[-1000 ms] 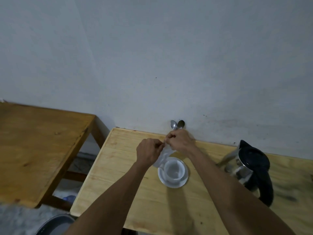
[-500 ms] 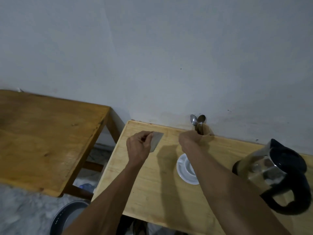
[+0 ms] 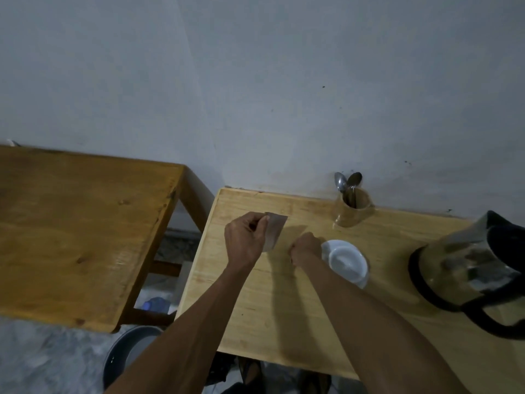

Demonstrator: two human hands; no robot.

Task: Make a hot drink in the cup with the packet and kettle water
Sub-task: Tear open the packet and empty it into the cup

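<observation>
My left hand (image 3: 245, 243) pinches a small silvery packet (image 3: 275, 232) by its left edge, holding it just above the light wooden table (image 3: 255, 302), left of the cup. The white cup (image 3: 345, 258) stands on its white saucer (image 3: 362, 280). My right hand (image 3: 305, 247) is curled into a fist just left of the saucer, knuckles up; nothing shows in it. The glass kettle (image 3: 466, 265) with its black lid and handle stands at the right edge of the table.
A wooden holder (image 3: 353, 209) with two spoons (image 3: 347, 182) stands against the wall behind the cup. A darker wooden table (image 3: 79, 231) is on the left, across a gap. A grey basin (image 3: 125, 356) sits on the floor below.
My hands have parted from above the cup. The left carried the packet off to the left. The right went up toward the spoon holder, then dropped beside the saucer.
</observation>
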